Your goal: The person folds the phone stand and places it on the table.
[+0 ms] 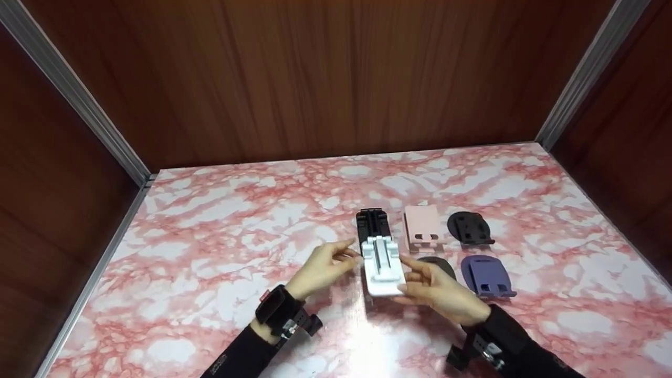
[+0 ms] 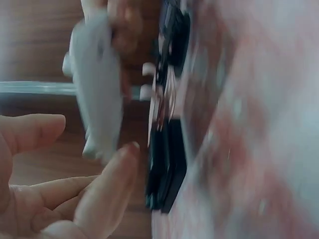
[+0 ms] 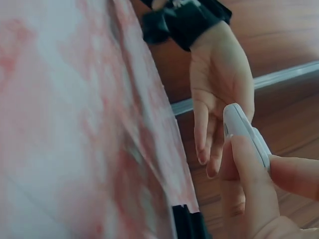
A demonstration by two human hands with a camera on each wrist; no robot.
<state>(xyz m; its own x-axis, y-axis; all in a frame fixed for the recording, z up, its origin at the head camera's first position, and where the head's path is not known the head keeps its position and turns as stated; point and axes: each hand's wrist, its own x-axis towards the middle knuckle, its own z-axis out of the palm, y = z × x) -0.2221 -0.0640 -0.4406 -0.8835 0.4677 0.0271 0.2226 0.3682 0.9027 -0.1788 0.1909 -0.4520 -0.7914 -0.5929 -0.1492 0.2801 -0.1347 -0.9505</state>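
A white folding phone stand (image 1: 382, 268) is held above the table, pinched along its right side by my right hand (image 1: 438, 291). The right wrist view shows the thumb and fingers on both faces of the white stand (image 3: 245, 132). My left hand (image 1: 323, 268) hovers at the stand's left side with fingers loosely extended, holding nothing. In the left wrist view its thumb and fingers spread below the blurred white stand (image 2: 97, 84). A black folding phone stand (image 1: 373, 223) lies just behind, its near end hidden by the white one.
To the right lie a pink phone stand (image 1: 421, 223), a round black stand (image 1: 469, 228), a purple stand (image 1: 485, 275) and a dark greenish one (image 1: 440, 265), partly hidden by the right hand. Brown wood-look panels (image 1: 336, 79) enclose the marbled table (image 1: 210, 252) at back and sides.
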